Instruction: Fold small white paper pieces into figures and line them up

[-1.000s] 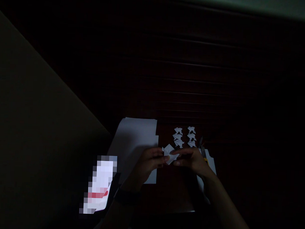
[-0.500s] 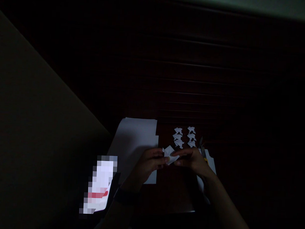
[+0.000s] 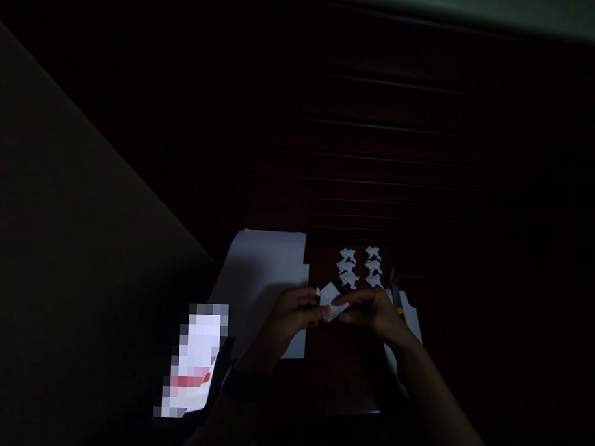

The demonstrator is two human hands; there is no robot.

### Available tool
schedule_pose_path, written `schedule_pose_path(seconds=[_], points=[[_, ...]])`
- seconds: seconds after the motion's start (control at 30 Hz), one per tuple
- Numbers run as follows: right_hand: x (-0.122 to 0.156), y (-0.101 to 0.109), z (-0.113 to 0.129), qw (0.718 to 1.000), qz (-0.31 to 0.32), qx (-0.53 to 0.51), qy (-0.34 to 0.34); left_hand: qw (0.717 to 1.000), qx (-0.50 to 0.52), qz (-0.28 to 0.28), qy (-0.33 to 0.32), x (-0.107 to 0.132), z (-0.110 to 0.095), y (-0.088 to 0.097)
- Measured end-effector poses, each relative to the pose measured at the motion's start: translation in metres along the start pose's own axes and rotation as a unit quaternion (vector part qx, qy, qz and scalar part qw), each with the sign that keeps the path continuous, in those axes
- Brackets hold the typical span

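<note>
The scene is very dark. My left hand [image 3: 289, 320] and my right hand [image 3: 372, 313] both pinch a small white folded paper piece [image 3: 330, 298] between their fingertips, just above a dark wooden table [image 3: 341, 374]. The piece is partly hidden by my fingers. Behind it, several small finished folded paper figures [image 3: 359, 266] lie in two short columns.
A white paper sheet [image 3: 266, 267] lies under and behind my left hand. Another white sheet [image 3: 411, 311] with scissors or a cutter [image 3: 395, 291] lies to the right. A lit phone screen [image 3: 195, 359] glows at the lower left. Dark slatted wood fills the background.
The folded piece has closed up slightly between my fingers, showing less paper. My hands have stayed almost in the same place.
</note>
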State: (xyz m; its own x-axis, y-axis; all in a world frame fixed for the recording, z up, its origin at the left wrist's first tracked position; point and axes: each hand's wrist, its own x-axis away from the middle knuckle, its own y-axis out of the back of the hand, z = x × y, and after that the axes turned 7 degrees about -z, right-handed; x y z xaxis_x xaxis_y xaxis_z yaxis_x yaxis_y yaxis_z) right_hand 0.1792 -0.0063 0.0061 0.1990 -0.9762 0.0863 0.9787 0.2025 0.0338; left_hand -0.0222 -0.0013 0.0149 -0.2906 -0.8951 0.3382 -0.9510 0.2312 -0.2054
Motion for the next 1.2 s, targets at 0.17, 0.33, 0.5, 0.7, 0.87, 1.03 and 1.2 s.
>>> schedule_pose_path(seconds=[0.17,0.33,0.5,0.7,0.87,1.03,1.2], points=[[0.000,-0.001,0.002,1.000,0.000,-0.007,-0.004,1.000,0.018,0.011,0.021,0.001,-0.004,-0.001],[0.000,-0.001,0.000,1.000,-0.006,-0.001,0.000,0.999,0.016,-0.020,0.023,0.004,-0.007,-0.003],[-0.001,-0.002,-0.002,1.000,-0.010,0.001,0.010,0.999,0.017,-0.029,0.025,0.004,-0.006,-0.002],[-0.002,-0.006,0.001,0.998,-0.030,0.049,0.016,1.000,0.002,-0.011,-0.001,0.001,-0.003,-0.003],[-0.001,-0.011,0.003,0.998,-0.033,0.058,0.016,0.995,-0.062,-0.068,-0.040,-0.003,0.001,-0.009],[0.000,-0.014,0.003,0.998,-0.043,0.045,0.018,0.989,-0.097,-0.099,-0.060,-0.005,0.001,-0.013],[0.000,-0.015,0.001,0.997,-0.061,0.047,0.012,0.985,-0.103,-0.135,-0.041,-0.004,-0.002,-0.014]])
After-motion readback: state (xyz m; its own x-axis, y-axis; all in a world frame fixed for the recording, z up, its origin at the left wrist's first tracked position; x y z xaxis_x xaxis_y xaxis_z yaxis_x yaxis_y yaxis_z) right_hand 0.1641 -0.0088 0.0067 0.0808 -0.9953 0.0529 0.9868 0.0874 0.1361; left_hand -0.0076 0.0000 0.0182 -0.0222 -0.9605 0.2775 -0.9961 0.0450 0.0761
